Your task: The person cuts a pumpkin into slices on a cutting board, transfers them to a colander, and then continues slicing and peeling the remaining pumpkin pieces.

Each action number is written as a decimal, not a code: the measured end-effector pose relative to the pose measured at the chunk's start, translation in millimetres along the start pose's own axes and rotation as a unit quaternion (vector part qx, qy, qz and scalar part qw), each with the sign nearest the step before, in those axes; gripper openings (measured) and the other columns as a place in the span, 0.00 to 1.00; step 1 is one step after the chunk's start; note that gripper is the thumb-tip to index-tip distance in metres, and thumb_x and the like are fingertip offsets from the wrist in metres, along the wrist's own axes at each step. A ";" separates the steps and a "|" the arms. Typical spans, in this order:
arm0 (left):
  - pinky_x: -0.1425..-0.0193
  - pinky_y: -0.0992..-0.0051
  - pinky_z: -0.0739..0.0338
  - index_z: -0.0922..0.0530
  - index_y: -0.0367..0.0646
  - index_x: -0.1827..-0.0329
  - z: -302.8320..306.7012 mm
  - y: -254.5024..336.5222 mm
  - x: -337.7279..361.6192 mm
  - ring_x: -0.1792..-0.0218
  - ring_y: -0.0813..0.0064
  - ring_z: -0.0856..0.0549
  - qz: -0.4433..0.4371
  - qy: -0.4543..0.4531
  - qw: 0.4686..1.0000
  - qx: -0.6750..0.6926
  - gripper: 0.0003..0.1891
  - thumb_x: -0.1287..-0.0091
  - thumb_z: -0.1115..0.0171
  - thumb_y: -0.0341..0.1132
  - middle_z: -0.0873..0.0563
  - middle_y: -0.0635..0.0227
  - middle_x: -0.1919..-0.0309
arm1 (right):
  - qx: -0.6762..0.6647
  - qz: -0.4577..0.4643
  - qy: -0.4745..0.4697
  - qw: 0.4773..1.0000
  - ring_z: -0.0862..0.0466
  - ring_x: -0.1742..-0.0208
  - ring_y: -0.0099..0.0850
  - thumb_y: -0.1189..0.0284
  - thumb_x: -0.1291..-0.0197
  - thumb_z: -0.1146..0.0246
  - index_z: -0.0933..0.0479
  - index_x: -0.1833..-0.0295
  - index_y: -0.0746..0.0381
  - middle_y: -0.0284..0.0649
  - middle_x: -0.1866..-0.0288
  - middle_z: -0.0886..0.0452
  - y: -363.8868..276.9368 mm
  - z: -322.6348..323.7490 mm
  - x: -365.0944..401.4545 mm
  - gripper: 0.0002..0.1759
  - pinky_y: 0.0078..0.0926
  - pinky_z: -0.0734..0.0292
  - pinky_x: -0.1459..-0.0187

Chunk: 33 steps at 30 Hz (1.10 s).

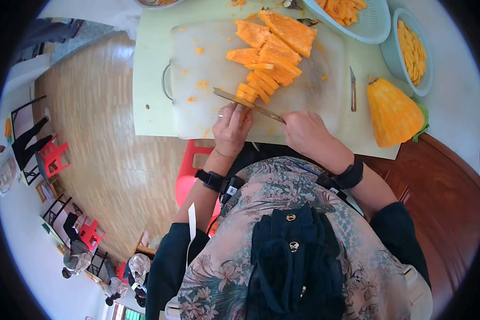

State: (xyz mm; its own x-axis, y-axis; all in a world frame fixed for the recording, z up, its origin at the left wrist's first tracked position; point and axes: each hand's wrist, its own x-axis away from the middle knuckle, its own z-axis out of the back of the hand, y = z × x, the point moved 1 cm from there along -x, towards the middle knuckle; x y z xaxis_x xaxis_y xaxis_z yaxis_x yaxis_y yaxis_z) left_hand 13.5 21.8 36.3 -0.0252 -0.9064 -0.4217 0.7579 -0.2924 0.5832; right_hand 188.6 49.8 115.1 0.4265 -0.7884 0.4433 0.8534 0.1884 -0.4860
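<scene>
My right hand (310,133) is closed round the handle of a kitchen knife (226,95), whose blade points left across the near end of a row of pumpkin slices (258,86). Just on my side of the blade, the bent fingers of my left hand (232,125) press down on a pumpkin piece, mostly hidden under them. Larger pumpkin chunks (277,45) lie beyond the slices on a white cutting board (197,64). Small orange scraps dot the board.
Right of the board lie a small knife (353,90) and a large peeled pumpkin piece (393,113). A basket (376,26) and a bowl (426,80) at the upper right hold cut pumpkin. A red stool (186,176) stands by the table. Other people sit at the far left.
</scene>
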 end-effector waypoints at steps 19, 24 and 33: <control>0.63 0.72 0.20 0.25 0.40 0.55 -2.3 -6.9 8.9 0.65 0.63 0.17 0.057 -0.009 0.998 0.039 0.19 0.51 0.30 0.30 0.20 0.62 0.61 | 0.035 -0.027 -0.036 0.998 0.18 0.66 0.50 0.72 0.50 0.45 0.21 0.71 0.66 0.54 0.73 0.20 -17.0 -14.0 -54.5 0.10 0.44 0.23 0.64; 0.62 0.71 0.20 0.26 0.39 0.55 3.6 -7.2 10.4 0.63 0.61 0.18 0.080 0.000 0.993 0.090 0.22 0.52 0.28 0.31 0.21 0.60 0.60 | 0.002 -0.027 -0.017 0.999 0.19 0.68 0.50 0.70 0.47 0.45 0.21 0.70 0.66 0.53 0.74 0.21 -5.2 -6.7 -35.1 0.11 0.44 0.23 0.64; 0.64 0.70 0.22 0.25 0.38 0.60 9.1 -3.3 11.7 0.64 0.62 0.19 0.014 -0.017 0.999 0.040 0.17 0.54 0.30 0.26 0.21 0.60 0.64 | 0.013 0.024 0.026 0.999 0.20 0.73 0.50 0.73 0.47 0.46 0.26 0.71 0.66 0.53 0.78 0.23 -0.3 5.2 23.3 0.08 0.44 0.24 0.68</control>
State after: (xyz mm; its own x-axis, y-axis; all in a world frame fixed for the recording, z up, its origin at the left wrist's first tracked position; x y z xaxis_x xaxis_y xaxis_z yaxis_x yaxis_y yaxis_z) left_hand 4.8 9.4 35.7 -0.0272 -0.9242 -0.3810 0.7040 -0.2883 0.6490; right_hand 199.8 34.4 129.6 0.4522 -0.8069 0.3800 0.8397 0.2414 -0.4865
